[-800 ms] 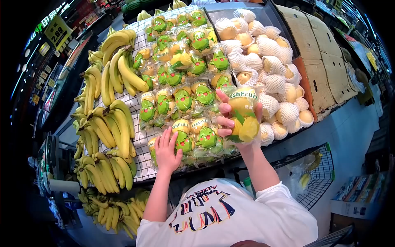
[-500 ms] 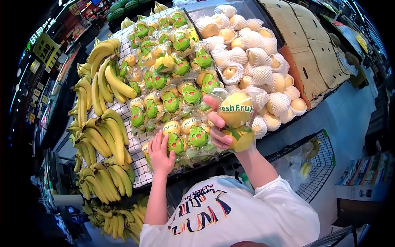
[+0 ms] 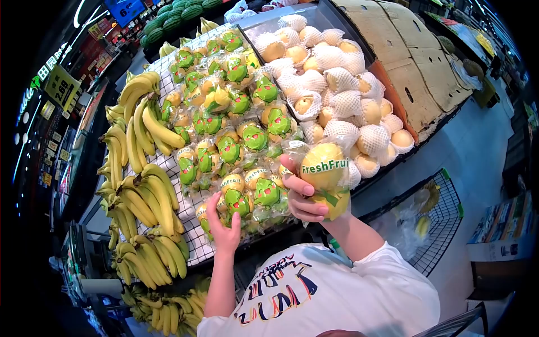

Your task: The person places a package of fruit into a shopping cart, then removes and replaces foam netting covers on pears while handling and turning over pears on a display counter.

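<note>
My right hand (image 3: pixel 303 196) holds up a clear plastic bag of yellow fruit (image 3: pixel 325 168) printed "FreshFruit", its fingers wrapped round the bag's left side. Below and to the left, my left hand (image 3: pixel 225 230) is open, thumb and fingers apart, at the front edge of the display. Closest to it is a bagged fruit with a green cartoon print (image 3: pixel 238 203); whether the fingers touch that bag I cannot tell. Rows of similar bagged fruit (image 3: pixel 229 149) lie behind both hands.
Bunches of bananas (image 3: pixel 149 196) line the white rack's left side. Pale round fruit in foam nets (image 3: pixel 342 78) fills the bin at right, beside flattened cardboard (image 3: pixel 418 67). A wire shopping cart (image 3: pixel 443 222) holding a bag stands at lower right. Watermelons (image 3: pixel 174 19) lie at the back.
The view has shifted slightly. My right hand still holds the bagged fruit, now a little lower in view. The left hand's fingers have gone from spread flat to a more curved, sideways pose.
</note>
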`<state>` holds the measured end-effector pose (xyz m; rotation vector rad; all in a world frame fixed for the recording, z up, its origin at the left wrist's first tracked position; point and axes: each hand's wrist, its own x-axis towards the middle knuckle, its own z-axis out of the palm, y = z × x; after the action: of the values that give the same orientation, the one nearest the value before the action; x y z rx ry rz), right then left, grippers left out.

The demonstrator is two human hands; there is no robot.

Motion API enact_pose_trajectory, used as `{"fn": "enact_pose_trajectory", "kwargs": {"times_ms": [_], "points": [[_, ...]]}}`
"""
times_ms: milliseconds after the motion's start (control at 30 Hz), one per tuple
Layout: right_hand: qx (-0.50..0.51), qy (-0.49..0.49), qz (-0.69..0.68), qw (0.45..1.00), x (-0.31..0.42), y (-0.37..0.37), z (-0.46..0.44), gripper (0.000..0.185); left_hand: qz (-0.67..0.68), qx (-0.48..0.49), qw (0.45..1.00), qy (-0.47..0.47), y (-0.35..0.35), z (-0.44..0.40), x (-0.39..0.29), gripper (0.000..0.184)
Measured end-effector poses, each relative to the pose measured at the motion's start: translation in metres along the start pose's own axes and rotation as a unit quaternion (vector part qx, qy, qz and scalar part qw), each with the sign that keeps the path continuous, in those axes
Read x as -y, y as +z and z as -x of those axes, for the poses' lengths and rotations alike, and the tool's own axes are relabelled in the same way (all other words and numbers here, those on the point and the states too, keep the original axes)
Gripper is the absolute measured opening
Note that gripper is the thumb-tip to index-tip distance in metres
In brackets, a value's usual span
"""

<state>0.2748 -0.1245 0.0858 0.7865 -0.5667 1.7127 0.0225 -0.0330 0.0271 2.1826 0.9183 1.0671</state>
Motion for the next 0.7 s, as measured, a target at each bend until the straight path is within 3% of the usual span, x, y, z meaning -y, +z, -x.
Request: {"fn": "enact_pose_trajectory", "kwargs": {"times_ms": [233,433,567,600,700], "points": [[0.009,0.010,-0.034,0.999,-0.004,-0.011,0.007,0.073,0.167,0.048,0.981,0.084,0.010,-0.001,-0.079,0.056],[0.021,0.004,-0.068,0.997,-0.007,-0.011,0.007,0.075,0.212,0.130,0.961,0.117,0.006,-0.012,-0.114,0.054],[0.023,0.006,-0.089,0.996,-0.010,-0.014,0.009,0.073,0.211,0.149,0.961,0.099,0.012,-0.023,-0.138,0.063],[0.021,0.006,-0.096,0.995,-0.011,-0.014,0.009,0.072,0.227,0.185,0.952,0.090,0.014,-0.023,-0.136,0.077],[0.020,0.000,-0.112,0.993,-0.014,-0.011,0.011,0.070,0.238,0.225,0.941,0.084,0.024,-0.023,-0.142,0.091]]}}
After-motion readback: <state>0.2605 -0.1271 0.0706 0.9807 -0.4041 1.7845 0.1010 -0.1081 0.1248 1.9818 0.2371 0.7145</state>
